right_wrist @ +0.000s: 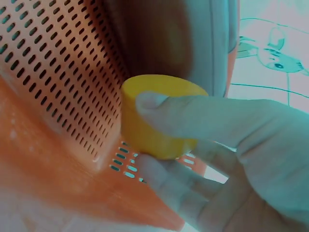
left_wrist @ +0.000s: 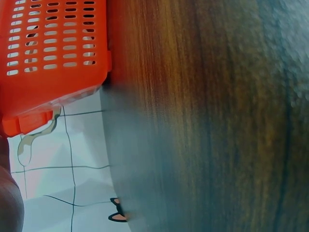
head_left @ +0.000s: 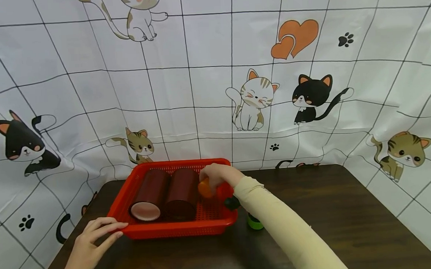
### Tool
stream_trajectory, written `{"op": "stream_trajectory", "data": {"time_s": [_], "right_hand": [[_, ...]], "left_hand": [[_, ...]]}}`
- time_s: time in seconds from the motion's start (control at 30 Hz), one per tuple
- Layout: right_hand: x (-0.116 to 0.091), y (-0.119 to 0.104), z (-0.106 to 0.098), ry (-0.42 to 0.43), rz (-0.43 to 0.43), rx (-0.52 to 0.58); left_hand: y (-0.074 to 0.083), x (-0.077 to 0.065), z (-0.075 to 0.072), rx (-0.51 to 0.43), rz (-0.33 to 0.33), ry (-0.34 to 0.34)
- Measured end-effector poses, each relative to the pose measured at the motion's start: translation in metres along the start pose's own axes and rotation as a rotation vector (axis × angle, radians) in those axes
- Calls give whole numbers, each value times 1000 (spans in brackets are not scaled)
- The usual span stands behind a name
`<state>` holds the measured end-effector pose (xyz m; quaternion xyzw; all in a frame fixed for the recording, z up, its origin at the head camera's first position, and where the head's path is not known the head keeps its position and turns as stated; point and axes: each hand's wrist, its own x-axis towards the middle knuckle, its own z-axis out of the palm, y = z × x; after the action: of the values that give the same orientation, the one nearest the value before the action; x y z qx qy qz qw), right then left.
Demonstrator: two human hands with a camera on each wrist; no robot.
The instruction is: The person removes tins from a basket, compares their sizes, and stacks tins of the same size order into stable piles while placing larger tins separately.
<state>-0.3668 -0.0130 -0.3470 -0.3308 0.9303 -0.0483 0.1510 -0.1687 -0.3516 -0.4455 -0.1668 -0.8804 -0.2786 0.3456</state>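
Observation:
A red perforated plastic basket (head_left: pixel 177 229) sits on the dark table. My left hand (head_left: pixel 90 245) touches its front left corner, fingers fairly straight along the rim; only a sliver of that hand (left_wrist: pixel 9 203) shows in the left wrist view. Inside the basket's right side, my right hand (head_left: pixel 216 176) pinches a short orange-yellow cylinder (right_wrist: pixel 159 125) between thumb and fingers. To its left lie two large reddish-brown cylinders. The left cylinder (head_left: pixel 153 189) shows a pale pinkish end, and the other cylinder (head_left: pixel 183 190) shows a dark one.
Beside the basket's right edge is a dark green object (head_left: pixel 232 203), partly hidden by my right sleeve (head_left: pixel 280 221). Below it, a bright green ring-like thing (head_left: pixel 255 223) is on the table (head_left: pixel 315 198). A white cloth (head_left: pixel 212 85) with cat prints hangs behind.

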Motion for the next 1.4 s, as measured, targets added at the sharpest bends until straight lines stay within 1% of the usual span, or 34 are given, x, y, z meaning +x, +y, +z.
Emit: {"op": "stream_trajectory", "data": {"time_s": [0.07,0.13,0.37,0.53,0.63,0.7,0.8,1.0,1.07,1.17,1.3,1.4], "right_hand": [[-4,2,-2,35,-32,15],[-8,4,-4,76,-60,56],[-26,9,-8,232,-139,256],[-42,11,-8,299,-205,389],[-53,13,-7,318,-218,492],[-60,14,-7,329,-219,542],[-69,16,-7,346,-214,594],[-82,22,-6,376,-156,679],[-87,24,-6,381,-154,711],[-94,26,-4,377,-185,757],[-105,29,-3,349,-239,805],[-114,31,-3,342,-248,817]], "left_hand": [[0,-1,0,9,-6,-2],[0,-1,-1,19,-17,-6],[-1,-1,0,20,-21,-6],[-2,0,0,15,-19,-7],[-2,0,1,13,-18,-11],[-3,-1,1,13,-17,-11],[-4,-1,0,9,-17,-11],[-5,-1,1,7,-15,-13],[-4,-1,1,12,-13,-12],[-4,-1,1,16,-8,-7],[-4,-1,2,20,-8,-2],[-4,-1,2,19,-11,0]]}}
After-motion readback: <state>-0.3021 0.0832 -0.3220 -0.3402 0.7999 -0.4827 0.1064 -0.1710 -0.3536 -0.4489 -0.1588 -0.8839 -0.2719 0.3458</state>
